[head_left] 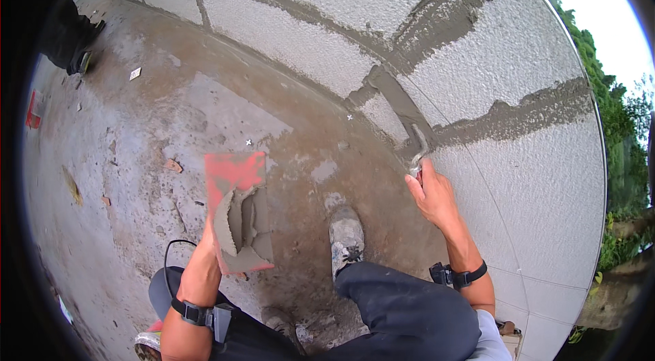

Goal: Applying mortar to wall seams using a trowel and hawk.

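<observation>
My left hand (210, 238) grips a red rectangular board (225, 166) from underneath, most of its fingers hidden behind it. Ridged grey mortar (235, 221) is piled on the board. My right hand (430, 190) is closed round the handle of a trowel (419, 142), whose narrow blade is mortar-coated and lies along a grey mortar band on the white textured wall (508, 190). Other mortar bands (505, 115) cross the wall, some wide and ragged. A thin dark line runs down over the wall's surface near the trowel.
Another person's dark-clad leg and shoe (75, 40) are at the upper left. A red object (33, 108) lies at the far left of the stained concrete floor (116, 156), among small debris and white bits. My shoe (346, 238) stands near the wall's base. Trees (614, 149) show beyond the wall at right.
</observation>
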The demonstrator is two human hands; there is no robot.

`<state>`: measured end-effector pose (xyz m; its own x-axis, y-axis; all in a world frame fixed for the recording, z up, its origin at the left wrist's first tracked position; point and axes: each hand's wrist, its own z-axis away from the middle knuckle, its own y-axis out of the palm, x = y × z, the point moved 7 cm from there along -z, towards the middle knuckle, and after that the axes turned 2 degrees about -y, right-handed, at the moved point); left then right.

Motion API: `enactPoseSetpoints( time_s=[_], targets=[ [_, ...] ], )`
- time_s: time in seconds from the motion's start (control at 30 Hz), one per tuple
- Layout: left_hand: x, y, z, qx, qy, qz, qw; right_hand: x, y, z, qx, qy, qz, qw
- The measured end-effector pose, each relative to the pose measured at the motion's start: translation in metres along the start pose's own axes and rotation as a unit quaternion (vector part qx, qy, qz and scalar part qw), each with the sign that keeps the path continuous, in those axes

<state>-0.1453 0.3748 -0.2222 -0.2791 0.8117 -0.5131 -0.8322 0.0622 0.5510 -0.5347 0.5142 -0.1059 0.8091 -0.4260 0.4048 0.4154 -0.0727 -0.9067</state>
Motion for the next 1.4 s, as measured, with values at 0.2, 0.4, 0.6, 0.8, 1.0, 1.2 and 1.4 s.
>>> enactPoseSetpoints(
  time_s=[0.2,0.4,0.6,0.8,1.0,1.2,1.4],
  targets=[
    [0.000,0.013,0.000,0.004,-0.012,0.010,1.000,-0.028,-0.013,-0.010,-0.002,0.040,-0.033,0.999],
    [0.000,-0.004,0.008,-0.028,-0.017,0.035,0.999,-0.040,0.040,0.038,0.020,0.061,-0.029,0.997],
    [-0.002,-0.002,0.012,-0.032,-0.024,0.034,0.999,-0.084,0.136,-0.012,0.065,0.013,0.070,0.995],
    [-0.002,-0.022,0.019,-0.045,-0.032,0.036,0.998,-0.101,0.184,-0.049,0.086,0.020,0.085,0.992],
    [-0.003,-0.026,0.012,-0.052,-0.041,0.046,0.997,-0.117,0.188,-0.067,0.079,0.048,0.072,0.993],
    [-0.004,-0.018,0.005,-0.054,-0.049,0.057,0.996,-0.110,0.150,-0.059,0.045,0.066,0.057,0.995],
    [0.000,-0.013,0.006,-0.040,-0.057,0.073,0.995,-0.088,0.108,-0.052,0.011,0.066,0.061,0.996]
  ],
)
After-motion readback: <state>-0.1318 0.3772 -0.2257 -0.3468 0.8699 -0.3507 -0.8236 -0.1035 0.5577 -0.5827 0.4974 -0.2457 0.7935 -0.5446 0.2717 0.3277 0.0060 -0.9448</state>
